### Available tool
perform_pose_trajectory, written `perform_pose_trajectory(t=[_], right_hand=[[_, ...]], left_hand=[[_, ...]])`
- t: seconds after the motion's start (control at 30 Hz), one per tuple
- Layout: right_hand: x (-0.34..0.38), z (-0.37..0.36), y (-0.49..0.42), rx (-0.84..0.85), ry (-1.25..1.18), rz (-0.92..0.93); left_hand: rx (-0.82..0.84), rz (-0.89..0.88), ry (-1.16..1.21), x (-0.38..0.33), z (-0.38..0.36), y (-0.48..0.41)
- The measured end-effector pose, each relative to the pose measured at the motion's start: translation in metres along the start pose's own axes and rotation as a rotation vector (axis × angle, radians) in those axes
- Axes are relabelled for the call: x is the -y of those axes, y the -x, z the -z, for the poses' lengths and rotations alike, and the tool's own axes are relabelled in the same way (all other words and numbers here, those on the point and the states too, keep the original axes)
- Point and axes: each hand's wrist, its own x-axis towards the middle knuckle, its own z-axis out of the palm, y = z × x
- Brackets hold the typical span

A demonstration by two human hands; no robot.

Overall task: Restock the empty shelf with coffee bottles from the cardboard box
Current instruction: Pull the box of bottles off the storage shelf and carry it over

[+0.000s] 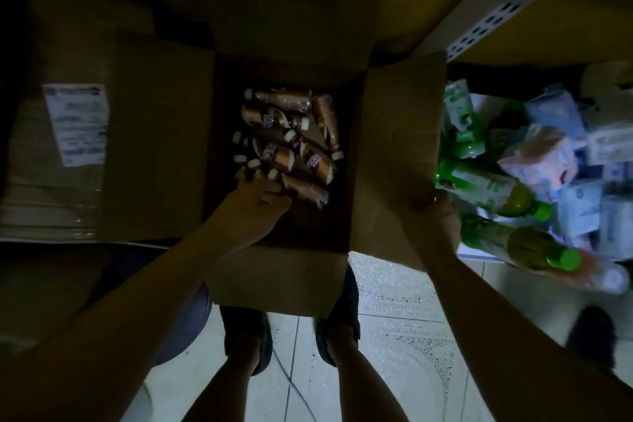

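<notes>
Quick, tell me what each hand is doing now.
Left hand: curled round a coffee bottle in the box.
Right hand: gripping the box flap.

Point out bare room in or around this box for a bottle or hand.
In the cardboard box, the strip between the coffee bottles and the near wall is bare, right of the left hand. Outside, tile floor lies bare between the near flap and the green bottles. Crowded: the box's far half, and the heap beyond the right flap the right hand holds.

Green-capped bottles [520, 202] are piled at right, beside pastel packets [537, 154]. A closed carton [51, 188] is set at left, with a white label [77, 123] stuck on it. Pale tiled floor [394, 336] is seen below.
</notes>
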Motion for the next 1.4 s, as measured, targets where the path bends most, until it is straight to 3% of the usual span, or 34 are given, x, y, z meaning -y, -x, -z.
perform_pose_trajectory(t=[0.27, 0.53, 0.63, 0.73, 0.87, 1.0, 1.1, 1.17, 1.4], right_hand=[[0.086, -0.011, 0.053, 0.268, 0.242, 0.264], [0.114, -0.058, 0.059, 0.286, 0.395, 0.224], [0.115, -0.068, 0.059, 0.311, 0.317, 0.234], [0.114, -0.07, 0.061, 0.306, 0.297, 0.236], [0.118, -0.06, 0.064, 0.277, 0.245, 0.145], [0.118, -0.038, 0.062, 0.233, 0.33, 0.066], [0.111, -0.027, 0.055, 0.225, 0.439, 0.066], [0.103, -0.024, 0.048, 0.209, 0.465, 0.081], [0.093, -0.011, 0.036, 0.206, 0.474, 0.06]], left_hand=[[-0.135, 0.232, 0.361, 0.033, 0.064, 0.03], [-0.392, 0.305, 0.073, 0.099, 0.124, 0.017], [-0.541, 0.301, 0.067, 0.118, 0.142, 0.012], [-0.513, 0.272, 0.192, 0.127, 0.148, 0.006], [-0.583, 0.19, 0.114, 0.12, 0.14, 0.002], [-0.365, 0.123, -0.149, 0.097, 0.113, -0.005], [-0.233, 0.225, -0.137, 0.08, 0.105, -0.019], [-0.225, 0.285, -0.117, 0.069, 0.107, -0.03], [-0.223, 0.36, -0.392, 0.053, 0.115, -0.039]])
